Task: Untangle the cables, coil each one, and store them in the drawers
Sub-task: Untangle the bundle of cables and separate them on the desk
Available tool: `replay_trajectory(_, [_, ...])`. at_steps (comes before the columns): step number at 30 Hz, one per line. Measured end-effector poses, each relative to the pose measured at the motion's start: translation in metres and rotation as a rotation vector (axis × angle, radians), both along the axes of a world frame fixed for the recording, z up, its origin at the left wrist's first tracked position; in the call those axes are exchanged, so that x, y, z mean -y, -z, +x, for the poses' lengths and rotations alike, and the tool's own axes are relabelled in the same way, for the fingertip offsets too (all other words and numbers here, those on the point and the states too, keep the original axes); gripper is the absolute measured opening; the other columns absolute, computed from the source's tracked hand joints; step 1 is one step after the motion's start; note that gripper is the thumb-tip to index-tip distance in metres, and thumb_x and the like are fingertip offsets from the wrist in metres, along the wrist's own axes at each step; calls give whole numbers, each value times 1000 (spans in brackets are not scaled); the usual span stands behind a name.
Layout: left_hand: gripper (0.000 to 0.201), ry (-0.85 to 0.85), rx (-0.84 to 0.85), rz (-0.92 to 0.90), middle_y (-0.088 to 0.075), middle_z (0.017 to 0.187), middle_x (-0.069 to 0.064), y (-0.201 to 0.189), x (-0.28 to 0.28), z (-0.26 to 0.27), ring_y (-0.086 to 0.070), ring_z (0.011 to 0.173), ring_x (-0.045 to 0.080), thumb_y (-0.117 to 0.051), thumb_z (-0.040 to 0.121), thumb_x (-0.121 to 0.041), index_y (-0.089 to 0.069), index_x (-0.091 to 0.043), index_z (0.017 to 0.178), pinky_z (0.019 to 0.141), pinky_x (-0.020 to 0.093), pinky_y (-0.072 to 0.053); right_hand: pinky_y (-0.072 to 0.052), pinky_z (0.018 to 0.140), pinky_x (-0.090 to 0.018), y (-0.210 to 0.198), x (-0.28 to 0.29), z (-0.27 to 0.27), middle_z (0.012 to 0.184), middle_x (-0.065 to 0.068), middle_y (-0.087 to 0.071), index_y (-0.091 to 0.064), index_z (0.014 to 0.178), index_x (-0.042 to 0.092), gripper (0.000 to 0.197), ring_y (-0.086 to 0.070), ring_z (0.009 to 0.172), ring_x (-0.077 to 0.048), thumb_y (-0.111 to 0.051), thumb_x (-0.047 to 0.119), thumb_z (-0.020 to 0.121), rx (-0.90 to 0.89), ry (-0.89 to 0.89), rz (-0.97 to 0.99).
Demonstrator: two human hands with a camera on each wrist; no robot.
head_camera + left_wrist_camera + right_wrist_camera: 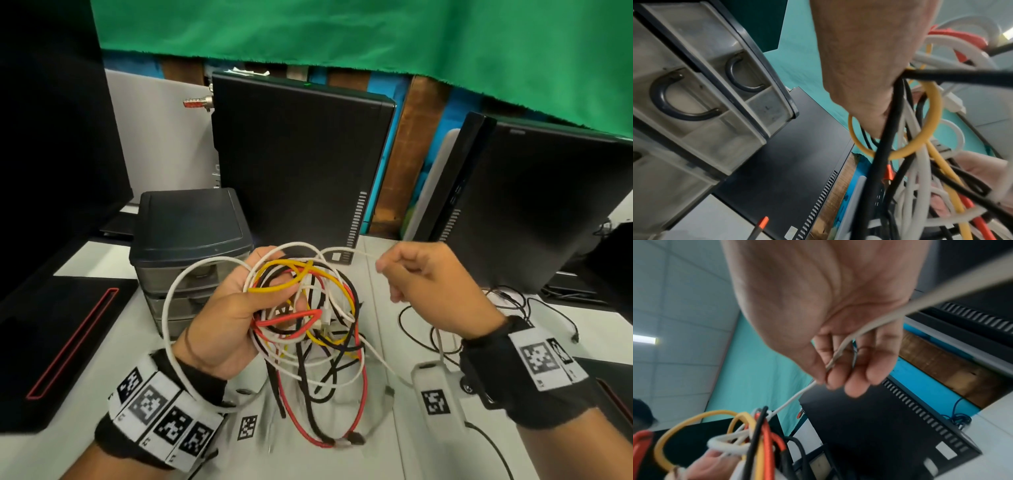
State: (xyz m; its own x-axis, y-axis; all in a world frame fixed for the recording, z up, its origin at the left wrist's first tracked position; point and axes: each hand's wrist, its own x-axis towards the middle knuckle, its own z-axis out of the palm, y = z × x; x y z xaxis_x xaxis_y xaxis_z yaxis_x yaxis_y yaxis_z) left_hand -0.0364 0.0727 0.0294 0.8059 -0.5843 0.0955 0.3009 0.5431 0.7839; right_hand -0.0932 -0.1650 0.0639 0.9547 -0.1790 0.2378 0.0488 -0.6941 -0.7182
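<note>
A tangle of white, yellow, red and black cables (308,308) hangs above the white table, and my left hand (236,308) grips its upper part with curled fingers. One thin white cable (359,253) leads out of the bundle to the right. My right hand (411,274) pinches that cable (795,395) between thumb and fingertips, a little apart from the bundle (748,439). Loose ends of the red and black cables (329,438) trail down to the table. The dark drawer unit (191,236) stands just behind my left hand, its drawers (701,91) closed.
A black computer case (301,154) stands upright behind the bundle, and another (534,202) at the right. A black monitor (51,137) fills the left. A thin black cable (431,329) and a white block with a marker (435,397) lie on the table (376,455) under my right wrist.
</note>
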Motion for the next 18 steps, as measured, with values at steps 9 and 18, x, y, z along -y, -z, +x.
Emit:
replay_trajectory(9, [64,49,46,-4,-52,79,9,14,12,-5,-65,61,17,-97,46,-11,-71,-14,105,52,26,-56,-49,87,-24,-7,-33,-25,106,11,-63,-66,112,24,19,-57,99,-7,-61,32,95,467,170,-319])
replay_trajectory(18, [50,-58,59,31,-66,84,10,21,16,-2,-56,58,10,-86,70,-12,-61,-10,114,49,17,-48,-52,61,-39,23,-94,-61,64,-1,-64,-68,72,16,47,-57,59,-16,-62,62,73,-26,-99,87])
